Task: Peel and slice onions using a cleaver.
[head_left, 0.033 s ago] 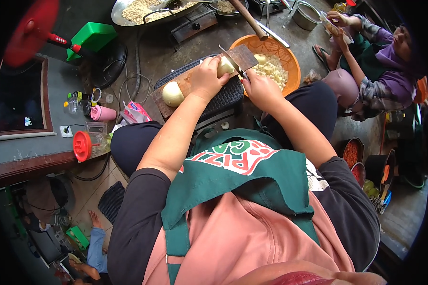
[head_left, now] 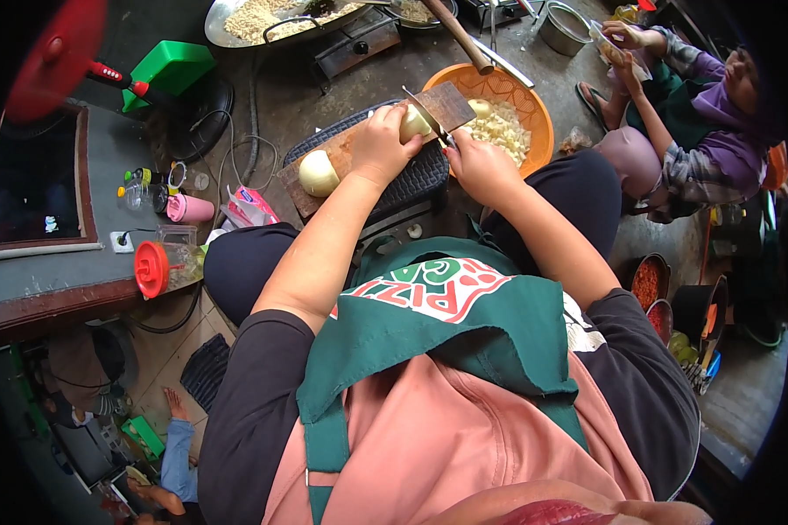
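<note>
My left hand is closed around a pale, peeled onion on a wooden cutting board. A knife stands at the onion's right side, and my right hand grips its handle. Whether the blade has gone into the onion I cannot tell. Another peeled onion rests at the board's left end. Just beyond the right end, an orange basket holds diced pale pieces and a larger rounded piece. The board lies across a dark, woven-looking stool.
A large pan of pale bits sits by a stove at the far side. To the right, another person handles a clear bag. A pink tumbler and bottles stand at the left. Pots with red contents are at right.
The knife and my right hand have shifted very slightly at the onion's side. My left hand and the rest look the same.
</note>
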Motion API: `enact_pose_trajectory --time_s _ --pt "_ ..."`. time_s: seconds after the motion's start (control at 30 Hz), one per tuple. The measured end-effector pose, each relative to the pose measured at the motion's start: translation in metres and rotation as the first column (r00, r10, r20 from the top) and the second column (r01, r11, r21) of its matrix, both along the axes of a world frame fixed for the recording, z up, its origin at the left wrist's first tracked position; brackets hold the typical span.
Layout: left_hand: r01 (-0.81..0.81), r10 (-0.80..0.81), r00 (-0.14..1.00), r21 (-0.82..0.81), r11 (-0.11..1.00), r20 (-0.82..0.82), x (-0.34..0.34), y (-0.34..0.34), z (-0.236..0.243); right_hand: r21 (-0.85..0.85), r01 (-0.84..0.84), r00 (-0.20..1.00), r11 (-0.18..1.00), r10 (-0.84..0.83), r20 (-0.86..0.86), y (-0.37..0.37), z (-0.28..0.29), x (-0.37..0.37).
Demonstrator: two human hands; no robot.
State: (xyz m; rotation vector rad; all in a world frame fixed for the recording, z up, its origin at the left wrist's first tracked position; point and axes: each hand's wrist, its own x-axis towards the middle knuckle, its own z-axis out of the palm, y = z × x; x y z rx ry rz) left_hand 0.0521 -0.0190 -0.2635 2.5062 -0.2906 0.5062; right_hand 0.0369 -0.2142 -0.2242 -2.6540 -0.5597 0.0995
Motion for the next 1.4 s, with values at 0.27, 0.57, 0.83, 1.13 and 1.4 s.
enact_pose_trajectory --time_s 0.27,0.57,0.83,1.13,1.4 --pt "0.026 -0.026 0.999 -0.033 0.999 0.021 -0.001 0.003 -0.006 -0.069 -0.015 0.993 0.997 0.007 -0.114 0.011 0.008 0.005" --pt "0.039 -0.039 0.999 -0.029 0.999 0.012 -0.001 0.002 -0.005 -0.18 -0.041 0.965 0.983 -0.008 -0.261 0.029 0.022 0.03" --pt "0.029 -0.031 0.999 -0.043 0.999 -0.042 -0.002 0.005 -0.005 -0.249 -0.165 0.935 0.954 0.071 -0.349 0.031 0.032 0.04" --pt "0.047 -0.049 0.998 -0.063 0.997 -0.026 0.0 0.005 -0.004 -0.235 -0.03 0.957 0.971 -0.04 -0.287 0.035 0.009 0.025" --pt "0.037 -0.042 0.997 -0.087 0.995 -0.058 -0.002 0.005 -0.001 -0.119 -0.002 0.968 0.993 -0.028 -0.248 0.028 -0.015 0.028"
